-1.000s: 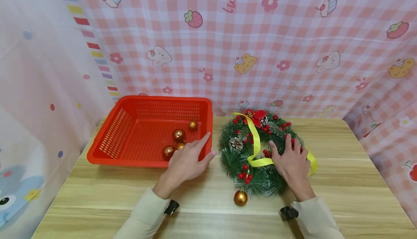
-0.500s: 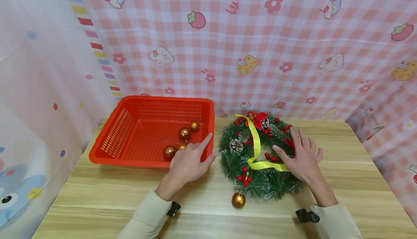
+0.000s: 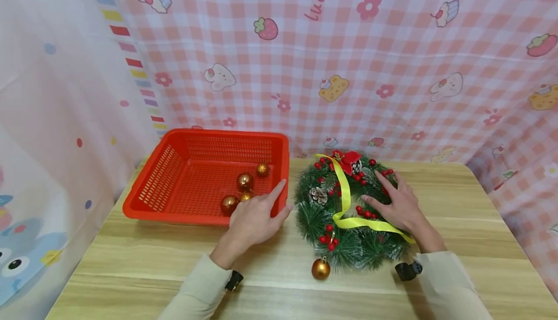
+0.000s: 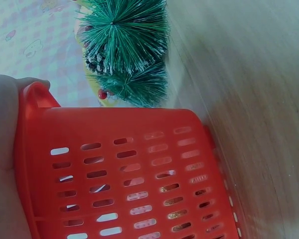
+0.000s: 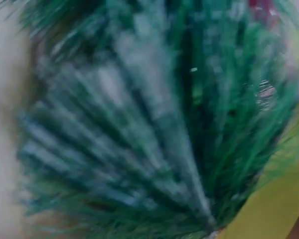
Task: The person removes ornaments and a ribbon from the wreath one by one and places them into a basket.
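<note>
A green Christmas wreath [image 3: 313, 220] with red berries, pinecones and a red flower lies on the table at right. Over its right side my right hand [image 3: 403, 208] spreads thumb and fingers, holding nothing visible; whether it touches the needles is unclear. A yellow ribbon [image 3: 343, 189] crosses the wreath and passes near that wrist. Below the wreath's front edge sits a gold bauble [image 3: 320, 268]. My left hand [image 3: 253, 220] rests at the near right corner of the red basket [image 3: 128, 208], index finger and thumb extended; its other fingers are hidden. The right wrist view is blurred, filled with green needles [image 5: 139, 124].
Inside the basket several gold baubles [image 3: 245, 181] lie toward the right end. A pink checked curtain [image 3: 279, 68] hangs behind the wooden table [image 3: 279, 300], and a white patterned one [image 3: 87, 92] hangs at left.
My right hand shifted outward, then came back left over the wreath. The ribbon's right end, formerly beyond the wreath's right edge, now lies across its lower right. The left hand stays at the basket.
</note>
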The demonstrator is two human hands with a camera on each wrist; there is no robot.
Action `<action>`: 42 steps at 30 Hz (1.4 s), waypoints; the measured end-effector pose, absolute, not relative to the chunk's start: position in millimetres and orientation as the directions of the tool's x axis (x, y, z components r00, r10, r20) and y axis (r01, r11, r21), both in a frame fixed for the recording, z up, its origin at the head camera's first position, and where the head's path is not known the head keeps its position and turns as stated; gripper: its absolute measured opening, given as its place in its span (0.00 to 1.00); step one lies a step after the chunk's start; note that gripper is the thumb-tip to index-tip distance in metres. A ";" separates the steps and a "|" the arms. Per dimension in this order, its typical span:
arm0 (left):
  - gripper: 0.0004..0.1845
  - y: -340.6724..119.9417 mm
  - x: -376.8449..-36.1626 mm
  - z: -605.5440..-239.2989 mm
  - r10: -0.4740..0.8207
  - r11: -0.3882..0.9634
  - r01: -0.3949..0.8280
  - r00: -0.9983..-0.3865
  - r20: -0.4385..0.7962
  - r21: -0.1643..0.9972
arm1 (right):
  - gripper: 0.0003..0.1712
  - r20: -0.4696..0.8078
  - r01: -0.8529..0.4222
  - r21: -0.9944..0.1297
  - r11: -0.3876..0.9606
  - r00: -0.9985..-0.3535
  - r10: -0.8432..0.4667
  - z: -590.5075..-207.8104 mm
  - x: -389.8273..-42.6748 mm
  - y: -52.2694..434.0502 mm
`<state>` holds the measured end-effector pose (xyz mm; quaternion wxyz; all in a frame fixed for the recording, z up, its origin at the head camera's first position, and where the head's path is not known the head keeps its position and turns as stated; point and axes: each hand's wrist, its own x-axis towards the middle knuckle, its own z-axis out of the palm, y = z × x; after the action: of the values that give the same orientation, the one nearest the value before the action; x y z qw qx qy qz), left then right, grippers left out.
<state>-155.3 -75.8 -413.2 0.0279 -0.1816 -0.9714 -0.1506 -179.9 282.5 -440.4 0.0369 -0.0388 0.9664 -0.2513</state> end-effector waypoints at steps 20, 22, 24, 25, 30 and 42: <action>0.36 -75.1 -154.7 -413.1 0.347 0.888 0.362 -0.932 0.106 0.282 | 0.51 -0.077 0.017 -0.374 0.927 -0.997 -0.012 -446.8 -169.5 275.4; 0.36 -75.0 -154.7 -411.7 0.345 0.881 0.360 -0.933 0.105 0.306 | 0.51 -0.080 0.024 -0.376 0.926 -0.997 -0.006 -447.3 -169.6 275.3; 0.35 -74.4 -154.0 -410.2 0.338 0.865 0.362 -0.932 0.130 0.348 | 0.51 -0.083 0.028 -0.381 0.924 -0.997 -0.004 -447.6 -169.8 275.5; 0.34 -73.9 -153.2 -409.5 0.335 0.851 0.369 -0.930 0.154 0.373 | 0.51 -0.085 0.030 -0.383 0.923 -0.996 -0.003 -447.6 -169.9 275.5; 0.24 -67.0 -143.4 -406.0 0.340 0.704 0.511 -0.852 0.397 0.493 | 0.51 -0.091 0.034 -0.391 0.920 -0.996 -0.002 -448.2 -170.3 275.2; 0.07 -46.9 -107.1 -412.1 0.624 0.324 0.518 -0.746 0.233 0.792 | 0.51 -0.096 0.037 -0.404 0.914 -0.995 -0.002 -448.0 -170.1 275.9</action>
<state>-107.1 -46.9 -412.1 -0.0572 -0.3517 -0.8116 -0.4630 -170.1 275.9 -448.0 0.0472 0.0090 0.9771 -0.2074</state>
